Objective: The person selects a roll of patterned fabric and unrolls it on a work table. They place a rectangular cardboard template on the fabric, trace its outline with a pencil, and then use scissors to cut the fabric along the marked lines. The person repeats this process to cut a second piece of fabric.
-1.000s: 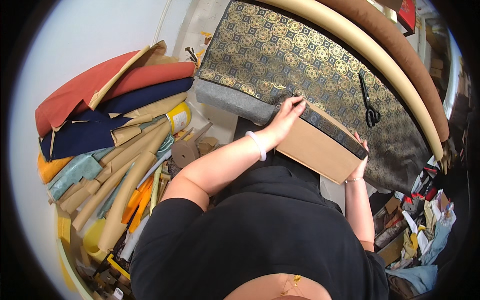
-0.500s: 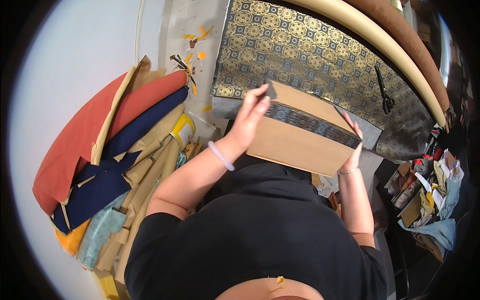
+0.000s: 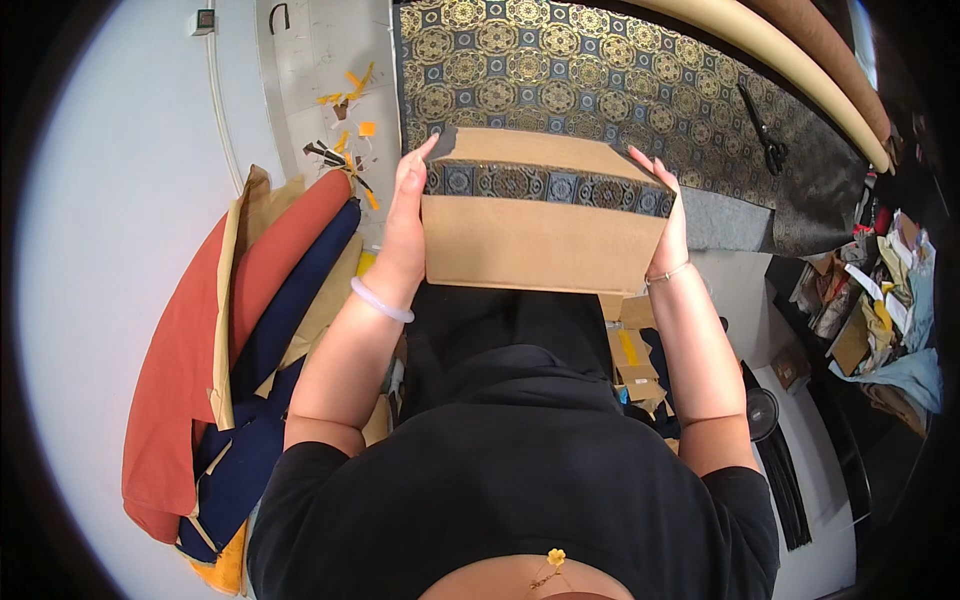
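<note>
Between my two hands I hold up a brown cardboard box (image 3: 540,243). A dark strip of patterned fabric (image 3: 550,190) runs along its upper edge. At the box's left end is my left hand (image 3: 408,205), closed on its side and corner, beside a small dark grey piece (image 3: 441,142). My right hand (image 3: 670,215) grips the opposite end, with fingertips showing at the far corner; the other fingers are partly hidden. Beyond the box lies a sheet of gold-and-dark patterned fabric (image 3: 560,65) on the work surface.
Black scissors (image 3: 765,130) lie on the fabric at the right. Long rolls (image 3: 800,95) border the far side. Red and navy fabric rolls (image 3: 180,370) lean at the left. Fabric scraps (image 3: 885,310) fill the right side, and small cardboard pieces (image 3: 635,365) lie below the box.
The box has turned so its near face is squarer to me, and it has shifted left and farther away. Both hands keep their hold. The whole view has also shifted.
</note>
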